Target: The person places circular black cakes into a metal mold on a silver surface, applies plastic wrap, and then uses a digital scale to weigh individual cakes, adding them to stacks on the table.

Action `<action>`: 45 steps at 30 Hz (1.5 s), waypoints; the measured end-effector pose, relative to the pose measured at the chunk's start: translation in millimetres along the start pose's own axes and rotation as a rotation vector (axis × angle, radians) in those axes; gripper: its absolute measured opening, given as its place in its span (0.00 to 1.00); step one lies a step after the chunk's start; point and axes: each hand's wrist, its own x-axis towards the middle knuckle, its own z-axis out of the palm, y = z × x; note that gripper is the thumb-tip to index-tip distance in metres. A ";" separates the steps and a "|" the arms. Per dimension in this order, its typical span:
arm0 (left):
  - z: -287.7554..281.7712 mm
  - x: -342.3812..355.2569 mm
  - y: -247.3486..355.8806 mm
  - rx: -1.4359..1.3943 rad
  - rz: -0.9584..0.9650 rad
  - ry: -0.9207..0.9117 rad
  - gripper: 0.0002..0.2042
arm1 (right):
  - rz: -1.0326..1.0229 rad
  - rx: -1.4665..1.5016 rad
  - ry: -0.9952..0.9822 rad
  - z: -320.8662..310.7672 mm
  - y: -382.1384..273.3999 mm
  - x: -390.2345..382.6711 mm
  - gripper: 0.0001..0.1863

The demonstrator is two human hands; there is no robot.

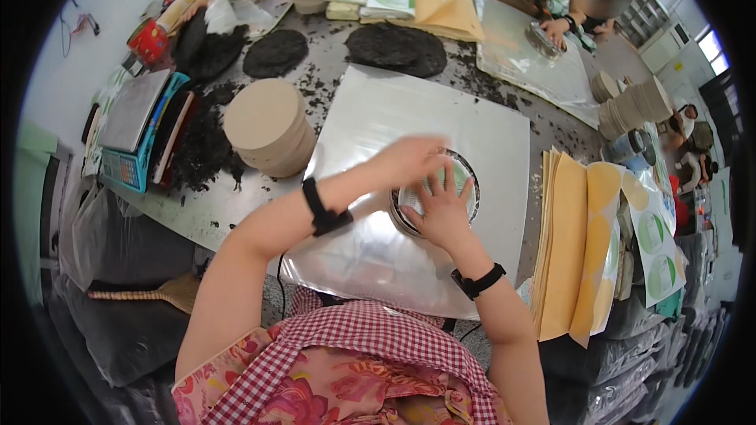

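A round, flat, dark-edged package [402, 219] with a green and white round label lies on a stack of shiny clear plastic sheets [425, 102]. My right hand [442, 208] rests on top of it, fingers spread over the label. Just at its far left side is my left hand [413, 162], smeared by motion. Whether those fingers hold anything, I cannot make out. Both wrists wear black bands.
Left of the sheets stands a stack of round grey-beige discs [268, 127]. Dark crumbly round cakes [396, 49] lie beyond. A blue scale [135, 127] sits far left, yellow paper sheets [563, 240] to the right. Co-workers' hands [556, 29] are across the table.
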 end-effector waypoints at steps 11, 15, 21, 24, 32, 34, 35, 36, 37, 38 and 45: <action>-40.8 -24.4 6.8 0.282 0.159 0.202 0.08 | -0.369 0.491 0.503 -71.8 -21.3 -29.0 0.23; -54.7 -96.3 -44.1 0.024 -0.129 0.436 0.06 | 0.447 0.994 0.454 -27.6 89.2 -31.4 0.36; 7.5 -109.3 -54.0 -0.231 -0.057 0.335 0.05 | -0.033 0.932 -0.520 -53.0 91.8 90.0 0.35; 13.7 -82.2 -44.6 -0.120 0.029 0.457 0.06 | 0.166 0.845 0.204 -137.3 143.9 216.8 0.27; -15.6 -196.0 -84.7 0.455 0.009 0.329 0.10 | -0.543 0.058 -0.244 -149.5 13.4 36.3 0.26; -14.3 -240.7 -82.9 0.526 0.082 0.295 0.15 | -0.452 0.225 -0.171 -114.6 42.6 -45.5 0.20; -7.4 -256.1 -84.6 0.575 0.106 0.317 0.17 | -0.269 0.371 -0.003 -95.7 60.9 -85.9 0.20; 5.9 -270.7 -92.5 0.612 0.127 0.340 0.19 | -0.059 0.297 0.107 -71.2 75.9 -128.4 0.20; 12.1 -284.6 -92.6 0.664 0.112 0.358 0.21 | 0.132 0.255 0.203 -42.7 87.9 -161.1 0.21; 11.6 -290.8 -91.6 0.690 0.112 0.332 0.23 | 0.180 0.207 0.192 -20.4 87.4 -184.9 0.19; 28.5 -307.2 -120.6 0.635 0.195 0.343 0.24 | 0.070 0.263 0.168 90.9 121.2 -281.3 0.30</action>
